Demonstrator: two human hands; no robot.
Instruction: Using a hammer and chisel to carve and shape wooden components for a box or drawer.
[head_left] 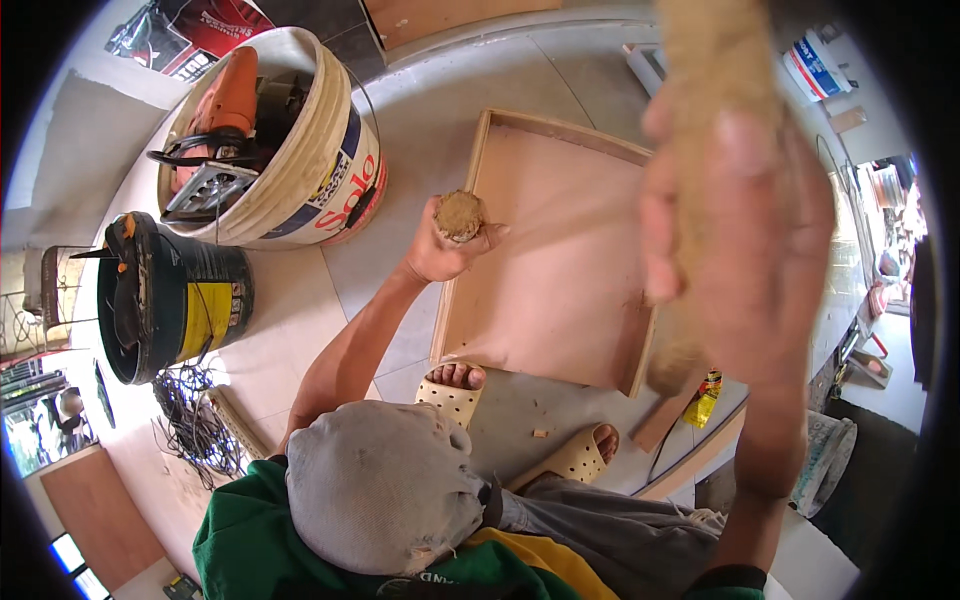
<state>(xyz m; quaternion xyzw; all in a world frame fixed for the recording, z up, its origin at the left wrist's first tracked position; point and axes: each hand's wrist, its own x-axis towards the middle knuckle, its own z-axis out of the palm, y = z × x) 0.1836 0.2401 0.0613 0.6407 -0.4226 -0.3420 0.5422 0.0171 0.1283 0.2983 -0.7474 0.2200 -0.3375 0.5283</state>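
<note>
My left hand [447, 248] is closed around a short round thing with a rough brown top [459, 216]; its sides are mostly hidden by my fingers. It is above the left edge of a shallow wooden tray [560, 290] with a pinkish flat bottom. High on the right and close to the camera, my right hand [755, 240] grips a long tan stick [712, 60]. Motion smears both the hand and the stick, so the stick's exact kind is unclear. The tray lies on the tiled floor just beyond my slippered feet [455, 385].
At the left stand a white bucket [285, 215] holding an orange power tool [228, 100], and a black bucket [225, 290]. Tangled dark wire [200, 425] lies below them. A yellow packet [704, 400] and wood strips [690, 460] are right of my feet. My bent knee [385, 490] fills the near part.
</note>
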